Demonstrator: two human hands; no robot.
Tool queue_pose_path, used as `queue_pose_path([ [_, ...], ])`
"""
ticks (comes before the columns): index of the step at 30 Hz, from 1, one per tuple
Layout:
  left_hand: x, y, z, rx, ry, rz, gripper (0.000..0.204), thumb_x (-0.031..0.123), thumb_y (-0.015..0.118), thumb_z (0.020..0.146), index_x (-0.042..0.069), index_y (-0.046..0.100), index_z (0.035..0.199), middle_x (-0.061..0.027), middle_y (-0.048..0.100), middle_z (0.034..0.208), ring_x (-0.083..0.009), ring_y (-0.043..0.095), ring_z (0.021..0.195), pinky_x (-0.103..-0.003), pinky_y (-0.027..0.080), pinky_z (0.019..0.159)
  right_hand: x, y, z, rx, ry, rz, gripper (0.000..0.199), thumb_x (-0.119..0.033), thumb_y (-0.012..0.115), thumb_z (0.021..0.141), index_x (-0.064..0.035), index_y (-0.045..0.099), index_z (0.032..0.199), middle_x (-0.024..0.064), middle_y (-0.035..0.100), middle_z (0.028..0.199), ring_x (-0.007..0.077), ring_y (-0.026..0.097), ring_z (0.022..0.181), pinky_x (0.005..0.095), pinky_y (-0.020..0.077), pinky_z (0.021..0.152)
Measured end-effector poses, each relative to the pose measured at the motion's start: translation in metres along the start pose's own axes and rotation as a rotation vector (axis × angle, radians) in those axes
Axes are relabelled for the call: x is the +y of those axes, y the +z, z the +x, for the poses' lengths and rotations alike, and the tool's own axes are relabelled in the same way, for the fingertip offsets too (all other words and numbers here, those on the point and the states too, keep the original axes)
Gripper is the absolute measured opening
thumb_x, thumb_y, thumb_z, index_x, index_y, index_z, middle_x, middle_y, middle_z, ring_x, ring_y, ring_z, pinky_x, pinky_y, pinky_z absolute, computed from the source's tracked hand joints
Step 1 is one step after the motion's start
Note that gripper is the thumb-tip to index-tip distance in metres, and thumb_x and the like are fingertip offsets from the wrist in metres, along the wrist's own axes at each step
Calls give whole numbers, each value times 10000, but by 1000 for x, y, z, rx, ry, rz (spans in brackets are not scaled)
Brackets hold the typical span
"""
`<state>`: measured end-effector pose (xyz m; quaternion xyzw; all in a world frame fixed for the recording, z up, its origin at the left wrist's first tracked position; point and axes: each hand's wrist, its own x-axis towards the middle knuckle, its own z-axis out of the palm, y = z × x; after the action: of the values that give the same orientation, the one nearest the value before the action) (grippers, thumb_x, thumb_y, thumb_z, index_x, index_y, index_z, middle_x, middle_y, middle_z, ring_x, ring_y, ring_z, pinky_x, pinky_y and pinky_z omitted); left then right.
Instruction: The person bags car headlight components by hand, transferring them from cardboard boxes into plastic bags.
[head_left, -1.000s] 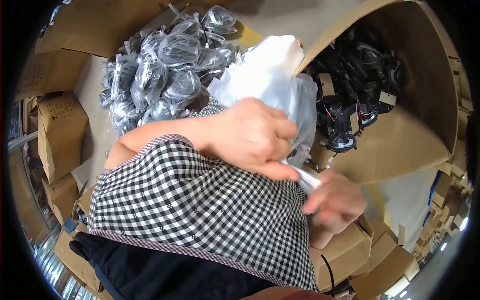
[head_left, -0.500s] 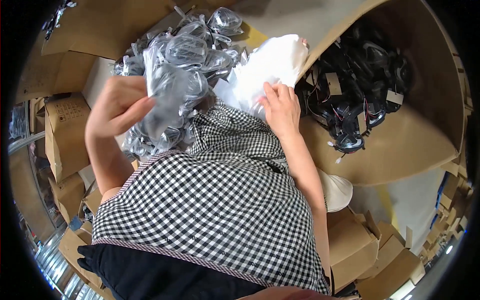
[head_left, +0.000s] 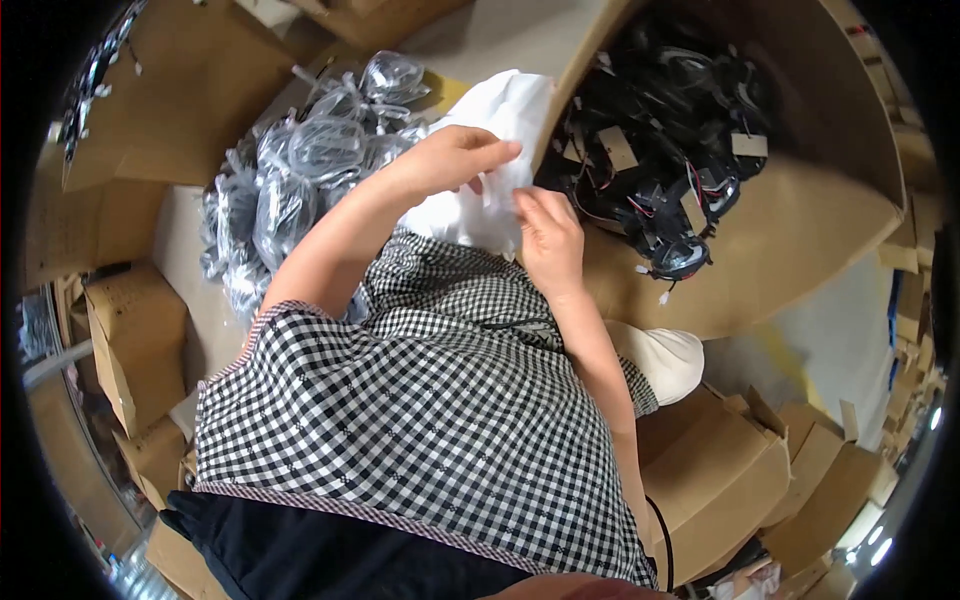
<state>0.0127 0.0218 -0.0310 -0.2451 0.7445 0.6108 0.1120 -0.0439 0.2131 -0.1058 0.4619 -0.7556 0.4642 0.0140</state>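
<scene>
A stack of thin white plastic bags (head_left: 510, 100) lies over my lap, against the edge of the large carton. My left hand (head_left: 450, 162) hovers across the bags, open, its thumb stretched out and the other fingers partly hidden beneath it. Nothing shows in its grasp. At the right edge of the stack, my right hand (head_left: 553, 245) has its fingertips pinched on a white bag. Left of the stack lies a heap of clear bags (head_left: 325, 148), each wrapped round a dark part with cables.
On my right a big open carton (head_left: 800, 250) holds several loose black parts (head_left: 690, 190) with wires and white connectors. Brown cartons (head_left: 135, 340) stand at the left, and open boxes (head_left: 715, 480) sit behind at the lower right.
My left hand has let go of a filled clear bag over the heap and swung right, to the white bags. My right hand stays at the stack. The view has shifted slightly.
</scene>
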Motion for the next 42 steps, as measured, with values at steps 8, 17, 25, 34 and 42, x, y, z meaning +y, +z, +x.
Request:
queue_pose_path([
  [8,-3,40,-19,-141,75,-502,273,193,608,923,-59,664,1015,-90,686,905,-157,637,807,-300,502,759,-31,-48,13,-71,526,383,288,-236,717,821,-3,615,955,132,658,840,246,641,703,313,499,640],
  [17,20,28,-40,-412,160,-1563,208,269,441,994,127,553,890,37,452,682,-87,426,567,-276,400,566,77,-83,-89,-40,834,-78,229,-193,664,819,-65,648,1008,150,680,887,298,666,851,374,510,769],
  [25,67,99,1,-552,596,-285,227,304,613,910,95,602,995,19,544,769,-87,515,631,-257,445,526,-12,-148,-23,-81,196,-23,681,-201,750,734,-38,477,1337,99,617,1188,255,570,1095,374,396,985],
  [34,103,86,122,316,676,1030,184,128,587,817,85,598,995,-136,605,1041,-330,656,855,-430,535,706,142,-118,-98,985,1209,1045,316,-335,697,854,-98,596,1037,45,594,1047,208,545,994,372,410,911],
  [42,159,117,189,400,521,1320,440,156,561,860,65,531,1290,-168,596,1229,-299,665,976,-427,553,747,153,-97,-68,1234,604,1351,409,-315,683,864,-77,574,1178,57,643,1136,213,634,1000,357,522,827],
])
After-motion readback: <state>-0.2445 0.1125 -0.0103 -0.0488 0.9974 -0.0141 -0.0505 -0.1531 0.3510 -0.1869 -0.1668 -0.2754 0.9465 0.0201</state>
